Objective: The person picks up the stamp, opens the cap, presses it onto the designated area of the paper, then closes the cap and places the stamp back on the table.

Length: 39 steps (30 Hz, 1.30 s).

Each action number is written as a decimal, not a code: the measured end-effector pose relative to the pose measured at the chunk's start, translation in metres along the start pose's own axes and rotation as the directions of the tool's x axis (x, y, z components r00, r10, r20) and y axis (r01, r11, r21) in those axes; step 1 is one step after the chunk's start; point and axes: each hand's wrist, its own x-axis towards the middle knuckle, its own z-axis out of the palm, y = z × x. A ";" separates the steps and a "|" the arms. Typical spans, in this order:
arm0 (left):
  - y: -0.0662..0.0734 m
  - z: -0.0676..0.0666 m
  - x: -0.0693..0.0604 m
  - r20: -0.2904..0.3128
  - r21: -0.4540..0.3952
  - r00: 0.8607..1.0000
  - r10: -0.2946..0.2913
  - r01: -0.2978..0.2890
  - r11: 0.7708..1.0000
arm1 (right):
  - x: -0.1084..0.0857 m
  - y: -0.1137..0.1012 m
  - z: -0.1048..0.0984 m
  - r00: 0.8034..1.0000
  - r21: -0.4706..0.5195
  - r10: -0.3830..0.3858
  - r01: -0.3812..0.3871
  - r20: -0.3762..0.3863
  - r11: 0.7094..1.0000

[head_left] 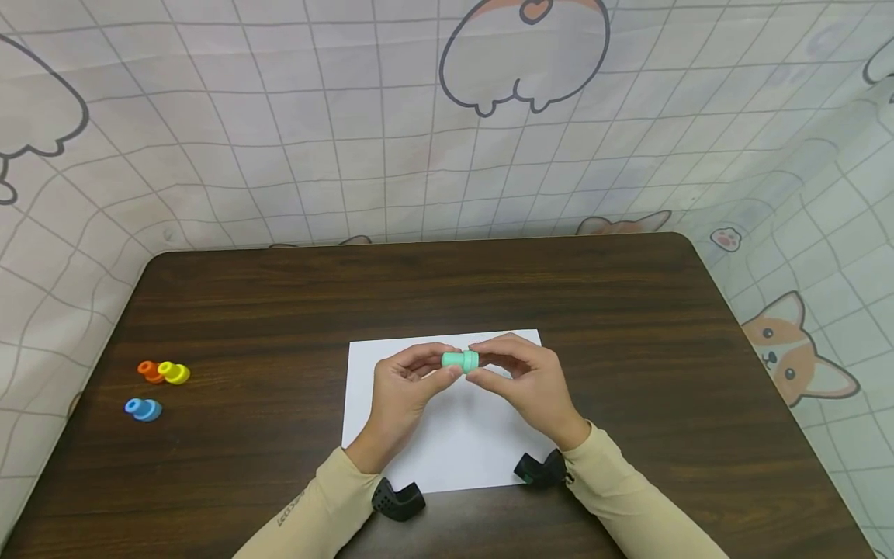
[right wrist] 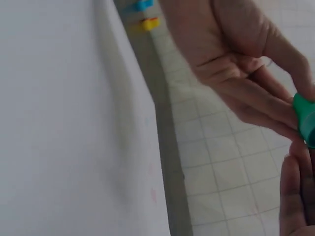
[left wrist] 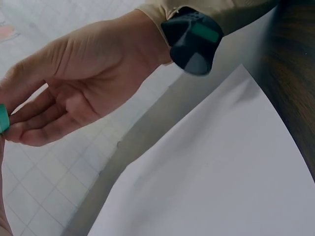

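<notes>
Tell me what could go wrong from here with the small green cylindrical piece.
The left hand and right hand only pinch the small green cylindrical piece, so it might slip. If dropped, its rounded shape could let it roll off the rectangular white paper sheet onto the dark wood-grain table.

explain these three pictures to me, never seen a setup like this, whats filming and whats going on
There is no machine here, just a person's two bare hands. The widest picture comes from a camera on the head, looking forward and down. The other two come from wrist cameras, so they look tilted. The left hand and right hand pinch a green piece between them, above white paper on a dark table. Off to the left lie an orange piece, a yellow piece and a blue piece.
</notes>
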 end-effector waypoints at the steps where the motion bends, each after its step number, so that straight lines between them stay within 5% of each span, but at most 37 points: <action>1: 0.000 0.000 0.000 -0.001 0.003 1.000 0.002 -0.002 1.000 | 0.000 -0.001 0.000 1.000 0.020 0.028 -0.028 0.004 0.999; 6: 0.000 0.000 -0.001 0.001 -0.016 1.000 0.009 -0.009 1.000 | -0.002 -0.003 -0.001 0.994 0.073 0.109 -0.109 0.006 0.991; 10: 0.000 0.003 -0.001 -0.001 -0.031 1.000 0.019 -0.019 0.999 | -0.003 -0.003 0.000 0.994 0.063 0.105 -0.104 -0.018 0.993; 23: 0.000 0.007 -0.002 -0.033 -0.053 0.999 -0.030 0.028 0.998 | -0.004 0.002 0.001 0.995 0.032 -0.092 0.093 -0.038 0.995; 39: 0.000 0.009 0.001 -0.065 -0.164 0.986 -0.154 0.142 0.976 | 0.000 0.006 0.000 0.982 -0.081 -0.186 0.183 -0.032 0.980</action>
